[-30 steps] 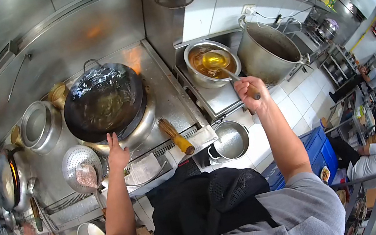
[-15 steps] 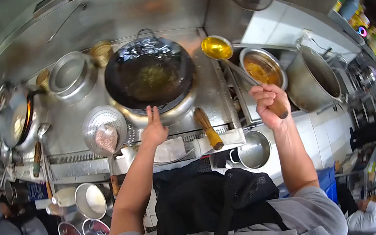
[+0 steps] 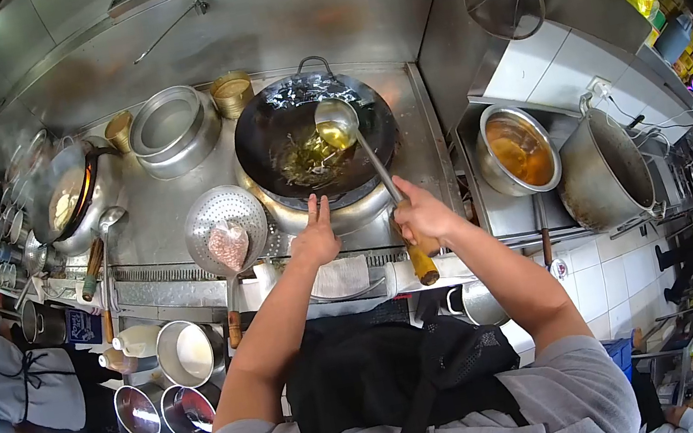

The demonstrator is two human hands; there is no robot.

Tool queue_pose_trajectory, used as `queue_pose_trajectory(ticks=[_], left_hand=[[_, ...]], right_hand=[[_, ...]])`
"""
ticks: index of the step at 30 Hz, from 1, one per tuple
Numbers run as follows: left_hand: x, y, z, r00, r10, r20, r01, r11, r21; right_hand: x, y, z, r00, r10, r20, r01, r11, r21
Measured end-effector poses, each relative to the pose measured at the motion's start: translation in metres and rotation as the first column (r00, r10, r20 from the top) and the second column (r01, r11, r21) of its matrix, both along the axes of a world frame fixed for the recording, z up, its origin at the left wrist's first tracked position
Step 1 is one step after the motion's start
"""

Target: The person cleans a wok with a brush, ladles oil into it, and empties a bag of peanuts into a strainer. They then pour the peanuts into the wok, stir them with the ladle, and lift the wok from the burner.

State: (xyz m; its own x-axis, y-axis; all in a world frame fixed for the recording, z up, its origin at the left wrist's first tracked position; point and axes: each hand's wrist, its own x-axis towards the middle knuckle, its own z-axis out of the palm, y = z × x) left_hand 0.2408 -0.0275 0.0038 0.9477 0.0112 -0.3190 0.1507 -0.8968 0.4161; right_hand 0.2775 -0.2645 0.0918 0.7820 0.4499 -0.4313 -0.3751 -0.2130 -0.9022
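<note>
Inside the black wok's rim, the steel ladle held its bowl over yellow oil — long axis slanting out past the near-right edge to the right hand, which gripped the handle. Before the wok's near rim, the left hand — closer to it — carried nothing visible, fingers outstretched; contact I couldn't tell.

The right hand has come leftward from beside the deep, round steel bowl of amber liquid to the front edge of the flat steel stove, partly covering the yellow-handled bamboo brush. Its long-handled, round steel ladle, brimming with bright yellow liquid half a second ago, has crossed the stove's right edge into the wide black metal wok. There it now tilts, mostly drained, above a brighter, rippled pool.
</note>
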Motion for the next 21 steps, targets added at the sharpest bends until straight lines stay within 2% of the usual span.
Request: queue_pose_trajectory(ticks=[1,2,3,4,8,11,14,16,17,18,19,21], left_hand=[[0.0,-0.001,0.0,1.0,0.005,0.003,-0.005,1.0,0.014],[0.0,-0.003,0.0,1.0,0.002,0.002,-0.002,1.0,0.012],[0.0,-0.005,0.002,1.0,0.013,0.0,-0.013,1.0,0.022],[-0.001,-0.007,0.003,1.0,0.021,-0.003,-0.021,0.999,0.033],[-0.001,-0.012,0.005,1.0,0.003,-0.004,-0.003,0.999,0.053],[-0.001,-0.016,0.004,0.999,0.043,0.03,-0.044,0.998,0.045],[-0.002,-0.02,0.001,0.996,0.061,0.057,-0.064,0.997,0.041],[-0.002,-0.02,-0.015,0.986,0.061,0.158,-0.058,0.998,-0.018],[-0.003,-0.023,-0.005,0.992,0.065,0.103,-0.064,0.998,-0.015],[-0.001,-0.021,-0.022,0.979,0.048,0.198,-0.042,0.999,-0.033],[0.0,-0.02,-0.025,0.977,0.045,0.209,-0.04,0.999,-0.029],[0.0,-0.023,-0.024,0.98,0.054,0.193,-0.044,0.997,-0.055]], right_hand=[[0.001,-0.002,-0.011,0.976,0.129,0.176,-0.092,0.974,-0.206],[0.003,-0.008,-0.024,0.977,0.126,0.174,-0.089,0.974,-0.208],[0.003,-0.016,-0.035,0.865,0.228,0.446,-0.057,0.929,-0.365],[0.003,-0.027,-0.046,0.672,0.354,0.651,0.025,0.867,-0.497],[-0.018,-0.059,-0.022,0.735,0.341,0.586,0.062,0.827,-0.559],[-0.038,-0.092,-0.017,0.744,0.109,0.659,0.29,0.836,-0.465],[-0.053,-0.135,-0.006,0.787,-0.023,0.616,0.453,0.699,-0.554],[-0.057,-0.169,-0.017,0.765,-0.069,0.641,0.543,0.604,-0.583],[-0.058,-0.189,-0.031,0.735,-0.071,0.675,0.604,0.522,-0.602],[-0.062,-0.207,-0.035,0.705,-0.069,0.706,0.658,0.435,-0.614],[-0.064,-0.217,-0.031,0.7,-0.065,0.711,0.677,0.38,-0.631],[-0.06,-0.26,-0.062,0.653,-0.056,0.756,0.714,0.378,-0.589]])
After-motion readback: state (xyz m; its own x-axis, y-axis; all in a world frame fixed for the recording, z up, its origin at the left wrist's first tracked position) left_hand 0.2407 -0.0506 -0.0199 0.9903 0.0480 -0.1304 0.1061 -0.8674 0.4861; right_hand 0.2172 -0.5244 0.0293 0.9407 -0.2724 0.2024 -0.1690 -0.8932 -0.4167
